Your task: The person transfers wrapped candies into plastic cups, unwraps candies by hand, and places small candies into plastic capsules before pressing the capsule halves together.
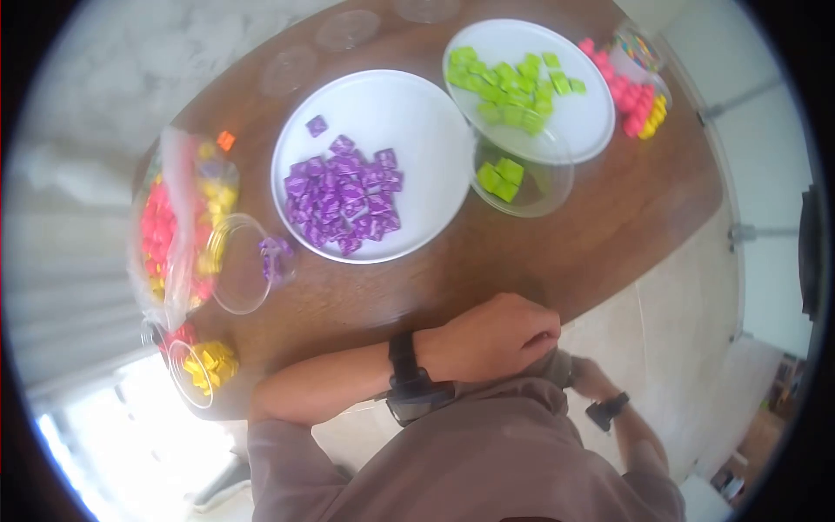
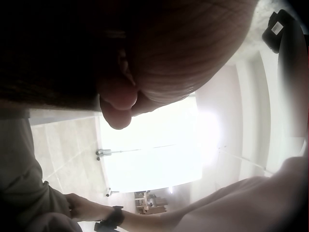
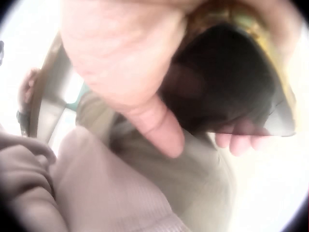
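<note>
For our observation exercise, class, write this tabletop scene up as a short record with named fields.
Surface: brown table
Plates: two, both white
First plate: purple pieces, mostly grouped, one set apart
Second plate: green pieces, spread loosely
Clear bowl: green pieces inside, overlaps the second plate in view
Clear bag: pink and yellow pieces
Stray: one orange piece
Left hand: fingers curled, nothing visible in it
Right hand: holds a dark, glossy object; identity unclear
</note>
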### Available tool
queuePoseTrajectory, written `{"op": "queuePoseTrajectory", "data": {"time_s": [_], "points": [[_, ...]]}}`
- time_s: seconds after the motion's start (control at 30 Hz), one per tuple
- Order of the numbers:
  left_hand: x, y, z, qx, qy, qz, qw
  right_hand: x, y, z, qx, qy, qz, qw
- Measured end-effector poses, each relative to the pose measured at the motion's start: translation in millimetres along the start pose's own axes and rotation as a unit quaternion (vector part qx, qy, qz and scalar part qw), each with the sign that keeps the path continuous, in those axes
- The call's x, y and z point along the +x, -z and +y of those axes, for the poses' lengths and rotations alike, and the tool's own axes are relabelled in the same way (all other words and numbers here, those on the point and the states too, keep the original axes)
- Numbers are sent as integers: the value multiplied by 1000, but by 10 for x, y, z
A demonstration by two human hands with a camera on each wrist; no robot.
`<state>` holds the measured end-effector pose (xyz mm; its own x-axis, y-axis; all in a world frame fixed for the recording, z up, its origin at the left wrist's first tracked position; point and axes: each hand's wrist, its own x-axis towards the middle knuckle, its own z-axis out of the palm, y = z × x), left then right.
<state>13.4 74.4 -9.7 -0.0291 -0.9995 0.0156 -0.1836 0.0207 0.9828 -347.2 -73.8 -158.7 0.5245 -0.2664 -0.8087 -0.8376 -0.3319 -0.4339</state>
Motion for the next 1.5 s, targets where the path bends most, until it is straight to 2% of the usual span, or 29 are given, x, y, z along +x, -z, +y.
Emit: {"op": "queuePoseTrajectory", "data": {"time_s": [0.03, 0.07, 0.1, 0.13, 0.17, 0.23, 0.3, 0.37, 0.47, 0.53, 0.67, 0.7, 0.77, 0.8, 0.87, 0.9, 0.97, 1.0, 1.07, 1.23, 1.3, 1.33, 1.4, 1.43, 1.5], "points": [[-3, 4, 2, 4, 0, 16, 1000, 116, -114, 204, -43, 31, 1, 999], [-21, 14, -7, 5, -3, 7, 1000, 125, -150, 158, -20, 45, 15, 999], [-34, 17, -12, 6, -6, -3, 1000, 103, -182, -9, 4, 58, 30, 998], [-54, 10, -27, 8, -7, 10, 1000, 31, -179, -237, 54, 109, 86, 989], [-54, 3, -53, 8, -16, 6, 1000, 70, -223, -358, 41, 116, 85, 989], [-48, -21, -80, 3, -32, 24, 999, 8, -257, -381, 153, 165, 150, 963], [-63, -28, -92, -15, -33, 14, 999, 105, -341, -62, 127, 124, 137, 974], [-74, -43, -109, -17, -39, 25, 999, 93, -209, -54, 321, -15, 8, 947], [-86, -32, -106, -9, -37, 25, 999, -61, -12, -170, 214, 35, -31, 976], [-82, -39, -126, -3, -38, 25, 999, -225, 79, -318, 155, 99, -105, 977], [-75, -62, -147, 12, -53, 38, 998, -168, 86, -255, 135, 82, -147, 976], [-78, -68, -143, 18, -49, 34, 998, -167, 109, -259, 129, 78, -145, 978], [-76, -82, -169, 25, -57, 42, 997, -97, 144, -422, -7, 147, -118, 982], [-74, -100, -180, 31, -62, 46, 997, -46, 126, -470, -10, 143, -117, 983], [-77, -84, -170, 28, -61, 45, 997, 156, 91, -476, -84, 172, 11, 981], [-76, -88, -160, 27, -54, 42, 997, 264, 97, -404, -91, 167, 10, 982], [-75, -110, -163, 16, -58, 52, 997, 439, 37, -266, -161, 246, 65, 953], [-75, -109, -162, 10, -58, 61, 996, 390, -5, -264, -140, 283, 106, 943], [-74, -98, -159, 8, -51, 54, 997, 312, -73, -67, -153, 298, 92, 938], [-72, -66, -146, 31, -29, 10, 999, 236, -62, -97, -172, 334, 87, 923], [-76, -83, -154, 30, -31, 27, 999, 250, 54, -122, -242, 343, 15, 907], [-67, -95, -163, 30, -34, 25, 999, 212, 142, -258, -243, 341, 18, 908], [-40, -113, -186, 44, -60, 36, 997, 39, 423, -631, -359, 328, -39, 873], [-49, -104, -180, 43, -65, 38, 996, -55, 590, -870, -363, 326, -37, 872], [-78, -73, -157, 45, -52, 23, 997, -281, 969, -1405, -258, 310, 1, 915]]}}
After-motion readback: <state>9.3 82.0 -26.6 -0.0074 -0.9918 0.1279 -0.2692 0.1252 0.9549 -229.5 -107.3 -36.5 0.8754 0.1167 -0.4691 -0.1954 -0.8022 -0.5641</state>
